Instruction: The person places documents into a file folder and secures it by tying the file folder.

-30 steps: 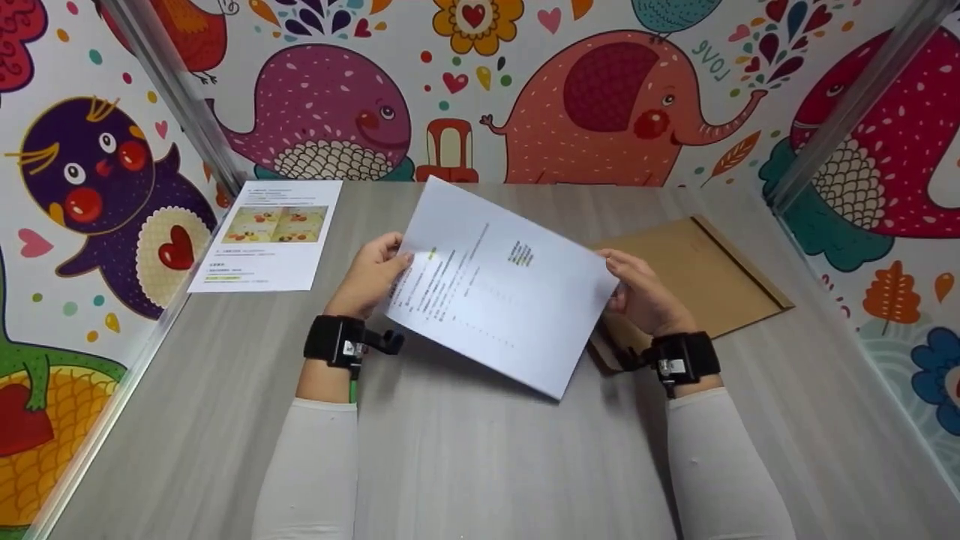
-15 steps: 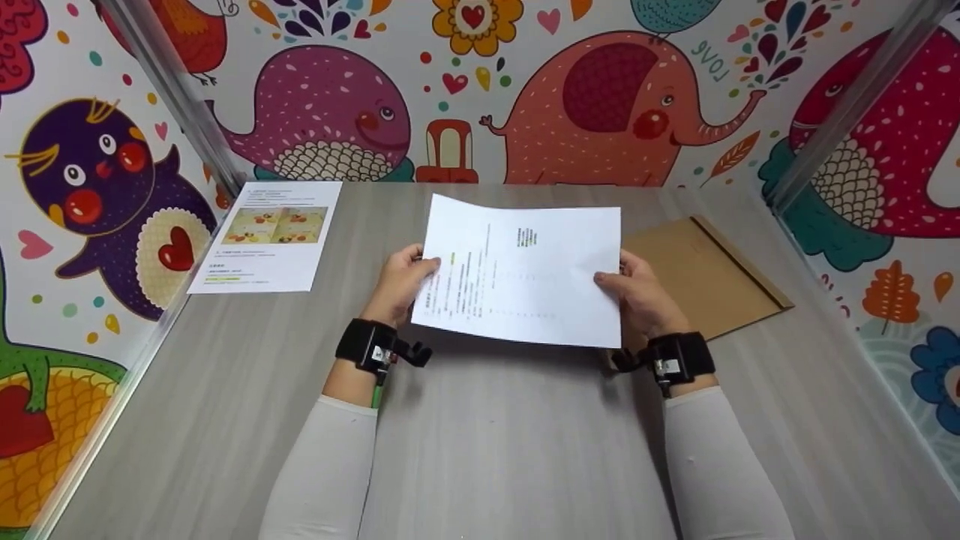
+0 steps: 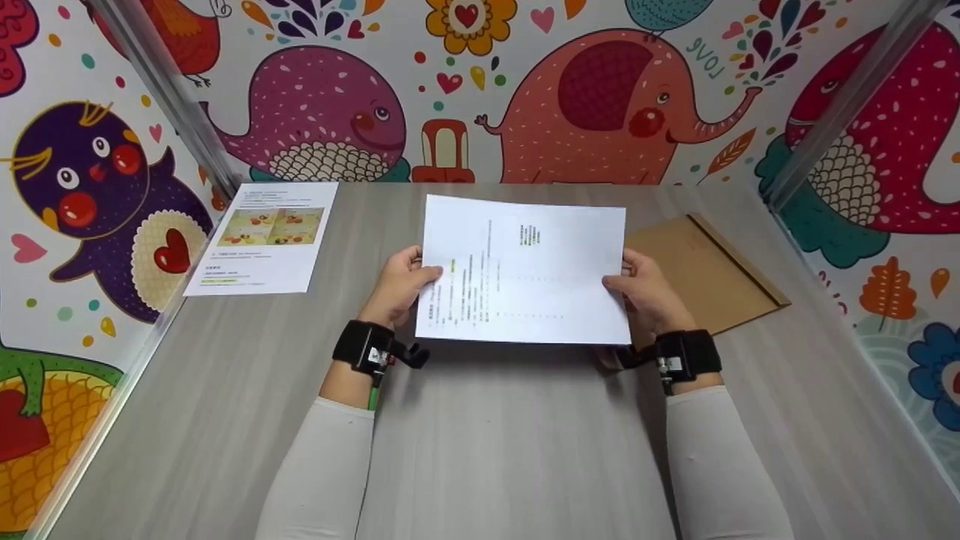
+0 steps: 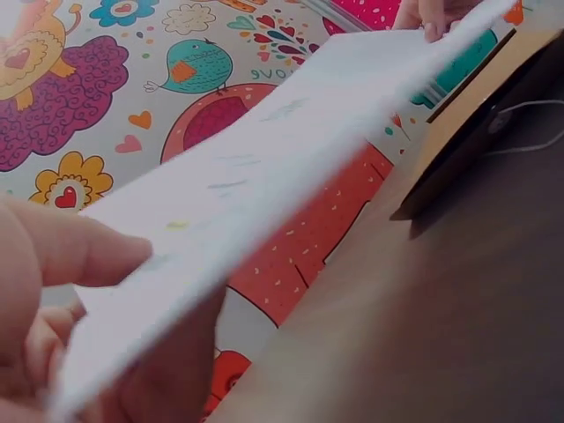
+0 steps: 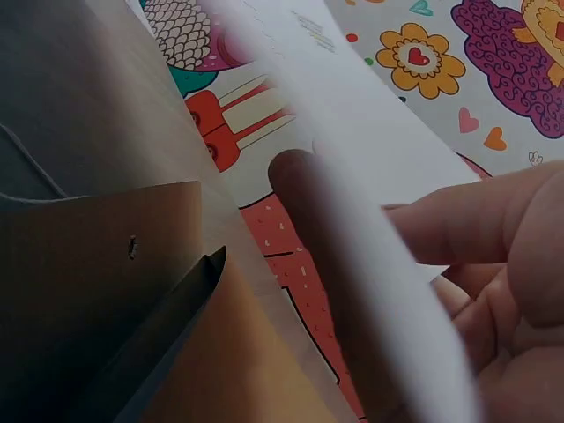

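Observation:
Both hands hold a stack of printed paper sheets level above the table, its text running sideways in the head view. My left hand pinches the left edge, thumb on top and fingers underneath. At the opposite edge my right hand grips the same way. In the left wrist view the paper slants away toward the far hand. The right wrist view shows the paper's edge between thumb and fingers. Behind the right hand lies a brown kraft paper envelope, partly covered by hand and paper.
A printed sheet with a colour picture lies at the table's back left. The envelope's flap stands open in the right wrist view, a thin string near it. Cartoon-printed walls close off the back and sides of the grey table.
The paper stack has turned from a tilted slant to square and level, and its edges now line up more evenly. The left hand has moved right and slightly nearer; the right thumb now lies on top.

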`<state>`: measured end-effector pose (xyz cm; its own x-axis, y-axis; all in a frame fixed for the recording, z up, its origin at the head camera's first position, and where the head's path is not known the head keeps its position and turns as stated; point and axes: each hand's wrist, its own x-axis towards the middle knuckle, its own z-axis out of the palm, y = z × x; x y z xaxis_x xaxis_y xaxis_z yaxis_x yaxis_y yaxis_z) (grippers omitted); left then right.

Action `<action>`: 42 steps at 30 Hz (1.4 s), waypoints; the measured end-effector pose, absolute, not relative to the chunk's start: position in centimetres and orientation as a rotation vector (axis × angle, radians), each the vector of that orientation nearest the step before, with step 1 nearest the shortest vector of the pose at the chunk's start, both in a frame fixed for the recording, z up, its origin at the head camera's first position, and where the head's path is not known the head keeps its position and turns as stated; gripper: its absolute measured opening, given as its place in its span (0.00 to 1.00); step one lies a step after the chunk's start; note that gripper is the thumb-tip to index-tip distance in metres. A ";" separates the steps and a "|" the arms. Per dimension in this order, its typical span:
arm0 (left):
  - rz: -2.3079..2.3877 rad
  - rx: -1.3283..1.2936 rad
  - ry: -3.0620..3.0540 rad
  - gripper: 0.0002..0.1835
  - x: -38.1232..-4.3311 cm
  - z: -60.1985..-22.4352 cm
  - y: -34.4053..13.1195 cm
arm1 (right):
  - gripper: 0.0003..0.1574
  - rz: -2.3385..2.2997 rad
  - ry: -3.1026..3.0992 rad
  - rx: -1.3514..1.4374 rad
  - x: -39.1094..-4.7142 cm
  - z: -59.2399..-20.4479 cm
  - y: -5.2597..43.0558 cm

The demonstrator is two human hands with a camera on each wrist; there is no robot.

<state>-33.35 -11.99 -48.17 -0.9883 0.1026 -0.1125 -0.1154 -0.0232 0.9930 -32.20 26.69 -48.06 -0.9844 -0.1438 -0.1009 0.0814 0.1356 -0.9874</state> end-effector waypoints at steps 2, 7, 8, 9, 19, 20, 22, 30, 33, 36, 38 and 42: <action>2.131 -0.009 2.073 0.18 -33.3 -48.2 -12.0 | 0.34 -1.987 2.199 -0.105 -32.1 -48.0 27.0; 2.123 0.045 2.038 0.20 -33.0 -48.0 -11.9 | 0.30 -2.121 2.015 -0.210 -32.0 -48.1 27.7; 2.131 0.064 2.024 0.20 -32.9 -47.9 -11.9 | 0.29 -2.145 1.969 -0.229 -31.9 -48.1 27.9; 2.144 0.081 2.003 0.20 -32.7 -47.8 -11.9 | 0.28 -2.162 1.934 -0.244 -31.9 -48.1 28.1; 2.116 0.238 1.829 0.14 -32.1 -47.4 -11.6 | 0.26 -2.132 1.871 -0.342 -31.9 -48.1 28.9; 2.109 0.244 1.846 0.14 -32.2 -47.4 -11.6 | 0.24 -2.127 1.892 -0.321 -31.9 -48.0 28.8; 2.104 0.230 1.881 0.15 -32.2 -47.3 -11.7 | 0.20 -2.121 1.944 -0.258 -31.9 -47.7 28.5; 2.098 0.023 2.034 0.19 -32.1 -45.3 -13.6 | 0.26 -1.520 2.649 -0.107 -31.2 -46.4 27.9; 2.116 -0.025 2.071 0.20 -31.9 -44.3 -14.3 | 0.38 -1.140 2.780 -0.119 -30.8 -46.5 27.4; 2.170 -0.017 2.047 0.20 -31.6 -43.6 -14.8 | 0.48 -0.896 2.747 -0.126 -30.6 -46.8 26.6; 2.204 -0.004 2.015 0.21 -31.4 -43.3 -14.8 | 0.54 -0.765 2.727 -0.124 -30.6 -47.1 26.2; 2.228 0.012 1.987 0.21 -31.1 -42.9 -14.6 | 0.61 -0.603 2.719 -0.112 -30.6 -47.8 25.7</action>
<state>-31.09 -14.62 -42.92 -0.9878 0.1216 -0.0975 -0.1107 -0.1070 0.9881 -30.59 25.66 -47.79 -0.9348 -0.1511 -0.3213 -0.0012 0.9063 -0.4226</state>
